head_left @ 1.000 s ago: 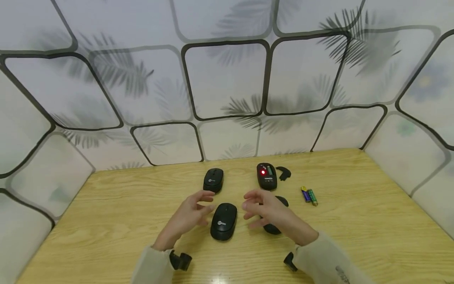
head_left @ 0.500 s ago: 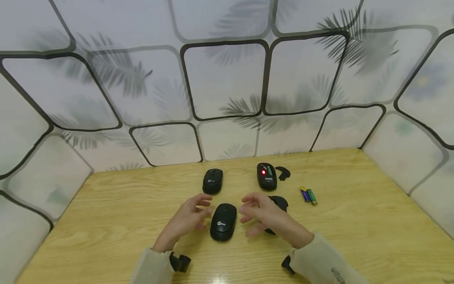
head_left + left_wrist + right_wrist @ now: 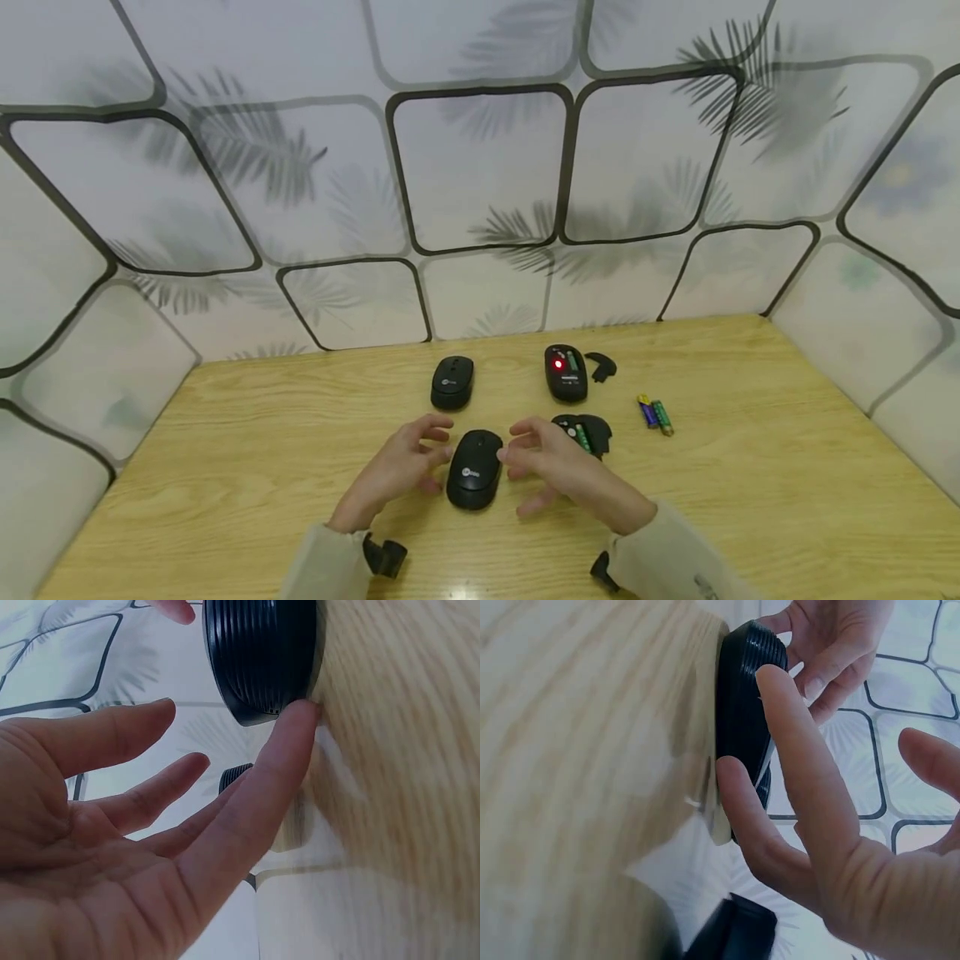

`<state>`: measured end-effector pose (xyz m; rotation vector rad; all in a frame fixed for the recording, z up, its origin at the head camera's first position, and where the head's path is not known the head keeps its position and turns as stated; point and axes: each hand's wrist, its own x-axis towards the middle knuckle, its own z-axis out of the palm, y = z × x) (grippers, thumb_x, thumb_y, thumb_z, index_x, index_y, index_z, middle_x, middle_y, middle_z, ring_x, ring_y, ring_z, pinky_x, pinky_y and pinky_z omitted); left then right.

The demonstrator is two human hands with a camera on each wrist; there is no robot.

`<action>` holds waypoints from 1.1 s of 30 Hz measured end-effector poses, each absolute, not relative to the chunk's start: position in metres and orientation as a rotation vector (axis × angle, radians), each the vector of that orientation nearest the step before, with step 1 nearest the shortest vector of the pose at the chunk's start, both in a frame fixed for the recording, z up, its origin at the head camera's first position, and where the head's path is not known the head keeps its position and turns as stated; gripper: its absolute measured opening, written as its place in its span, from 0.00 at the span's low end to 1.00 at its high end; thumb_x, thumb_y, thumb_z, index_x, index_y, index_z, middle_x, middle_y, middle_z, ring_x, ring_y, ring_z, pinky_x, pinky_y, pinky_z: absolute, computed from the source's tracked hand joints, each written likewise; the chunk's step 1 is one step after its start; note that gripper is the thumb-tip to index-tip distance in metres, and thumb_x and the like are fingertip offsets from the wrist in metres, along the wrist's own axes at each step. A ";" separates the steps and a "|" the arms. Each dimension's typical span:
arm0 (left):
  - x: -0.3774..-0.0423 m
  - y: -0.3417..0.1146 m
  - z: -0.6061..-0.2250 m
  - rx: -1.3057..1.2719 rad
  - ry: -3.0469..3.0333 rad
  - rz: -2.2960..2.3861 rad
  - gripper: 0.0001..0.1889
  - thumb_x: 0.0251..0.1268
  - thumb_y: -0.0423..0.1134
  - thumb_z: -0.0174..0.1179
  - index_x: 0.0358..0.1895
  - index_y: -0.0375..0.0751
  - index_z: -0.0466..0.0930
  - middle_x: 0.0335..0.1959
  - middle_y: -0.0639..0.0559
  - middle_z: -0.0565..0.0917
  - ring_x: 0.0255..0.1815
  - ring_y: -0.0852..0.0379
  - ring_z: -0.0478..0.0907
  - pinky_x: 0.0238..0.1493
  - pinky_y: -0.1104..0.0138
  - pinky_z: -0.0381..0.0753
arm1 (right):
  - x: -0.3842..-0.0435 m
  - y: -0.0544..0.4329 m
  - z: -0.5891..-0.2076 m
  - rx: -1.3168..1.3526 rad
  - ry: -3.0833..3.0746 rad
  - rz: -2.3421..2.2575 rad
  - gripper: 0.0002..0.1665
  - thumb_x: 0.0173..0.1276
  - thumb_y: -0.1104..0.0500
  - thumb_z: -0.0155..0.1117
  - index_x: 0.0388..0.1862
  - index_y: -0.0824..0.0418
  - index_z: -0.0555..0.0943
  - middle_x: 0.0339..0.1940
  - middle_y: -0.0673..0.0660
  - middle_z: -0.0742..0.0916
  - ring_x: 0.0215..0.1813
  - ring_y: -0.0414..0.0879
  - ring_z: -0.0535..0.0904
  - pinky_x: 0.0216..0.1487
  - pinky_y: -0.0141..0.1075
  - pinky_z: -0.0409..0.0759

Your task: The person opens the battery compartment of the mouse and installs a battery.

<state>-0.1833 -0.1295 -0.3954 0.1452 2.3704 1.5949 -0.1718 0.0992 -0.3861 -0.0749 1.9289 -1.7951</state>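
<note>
A black computer mouse [image 3: 475, 471] lies right side up on the table between my two hands. To its left, my left hand [image 3: 401, 462] has its fingers spread and loosely bent, gripping nothing. In the left wrist view a fingertip [image 3: 300, 716] reaches the ribbed side of the mouse [image 3: 262, 656]; whether it touches is unclear. Over on the right, my right hand [image 3: 558, 467] is likewise relaxed, fingertips close to the mouse's right side. Partly behind that hand lies an upturned mouse [image 3: 592, 429] with a green battery showing in it.
Farther back stand another upright black mouse [image 3: 452, 382] and an upturned mouse [image 3: 566, 373] with a red light. Beside the latter lies a small black cover [image 3: 601, 367]. Two loose batteries [image 3: 656, 415] lie to the right on the wooden table [image 3: 750, 467]. A patterned curtain [image 3: 487, 167] rises behind.
My right hand has shifted left toward the middle mouse, uncovering more of the upturned mouse and its battery. The left hand has come slightly nearer to me. The mice stay in place.
</note>
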 end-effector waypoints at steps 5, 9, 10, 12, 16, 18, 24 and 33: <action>-0.183 -0.131 -0.395 0.123 2.364 1.593 0.20 0.70 0.26 0.59 0.64 0.28 0.73 0.57 0.34 0.77 0.50 0.43 0.81 0.30 0.56 0.89 | -0.171 0.098 -0.389 -0.086 1.884 -1.797 0.36 0.75 0.59 0.61 0.71 0.76 0.59 0.65 0.73 0.73 0.56 0.61 0.80 0.37 0.52 0.90; -0.183 -0.131 -0.394 0.128 2.353 1.597 0.20 0.71 0.26 0.59 0.64 0.28 0.73 0.57 0.34 0.77 0.51 0.42 0.80 0.30 0.56 0.90 | -0.171 0.101 -0.392 -0.116 1.872 -1.796 0.36 0.76 0.58 0.60 0.72 0.77 0.58 0.65 0.74 0.73 0.56 0.60 0.80 0.38 0.52 0.90; -0.183 -0.132 -0.394 0.133 2.351 1.598 0.20 0.71 0.26 0.59 0.64 0.28 0.73 0.57 0.34 0.77 0.51 0.42 0.80 0.30 0.56 0.90 | -0.171 0.102 -0.392 -0.124 1.872 -1.794 0.37 0.76 0.58 0.60 0.72 0.77 0.58 0.65 0.74 0.73 0.56 0.60 0.81 0.38 0.52 0.90; -0.184 -0.132 -0.393 0.144 2.343 1.600 0.20 0.71 0.26 0.59 0.64 0.28 0.72 0.57 0.34 0.77 0.51 0.42 0.80 0.31 0.56 0.90 | -0.170 0.103 -0.392 -0.129 1.869 -1.794 0.37 0.76 0.58 0.60 0.72 0.77 0.58 0.65 0.73 0.74 0.56 0.59 0.81 0.38 0.51 0.90; -0.185 -0.132 -0.392 0.143 2.333 1.601 0.21 0.71 0.27 0.59 0.65 0.28 0.72 0.58 0.34 0.77 0.51 0.42 0.81 0.32 0.55 0.90 | -0.169 0.102 -0.391 -0.129 1.863 -1.795 0.37 0.76 0.58 0.60 0.71 0.77 0.58 0.64 0.73 0.74 0.56 0.60 0.81 0.38 0.52 0.90; -0.184 -0.133 -0.392 0.144 2.320 1.615 0.21 0.71 0.27 0.59 0.65 0.27 0.72 0.58 0.33 0.77 0.51 0.42 0.81 0.32 0.55 0.90 | -0.169 0.101 -0.392 -0.128 1.865 -1.791 0.36 0.75 0.58 0.61 0.71 0.77 0.58 0.64 0.73 0.75 0.56 0.60 0.81 0.38 0.52 0.90; -0.183 -0.130 -0.392 0.163 2.317 1.627 0.21 0.70 0.26 0.58 0.64 0.26 0.72 0.56 0.32 0.77 0.49 0.43 0.81 0.30 0.55 0.90 | -0.168 0.102 -0.392 -0.136 1.878 -1.773 0.36 0.76 0.60 0.60 0.71 0.78 0.58 0.63 0.74 0.76 0.53 0.58 0.82 0.38 0.53 0.90; -0.181 -0.131 -0.399 0.160 2.299 1.636 0.21 0.71 0.26 0.59 0.65 0.27 0.72 0.59 0.33 0.76 0.48 0.46 0.79 0.30 0.57 0.90 | -0.172 0.102 -0.394 -0.124 1.860 -1.777 0.38 0.75 0.59 0.61 0.72 0.78 0.57 0.64 0.74 0.75 0.53 0.56 0.82 0.40 0.53 0.89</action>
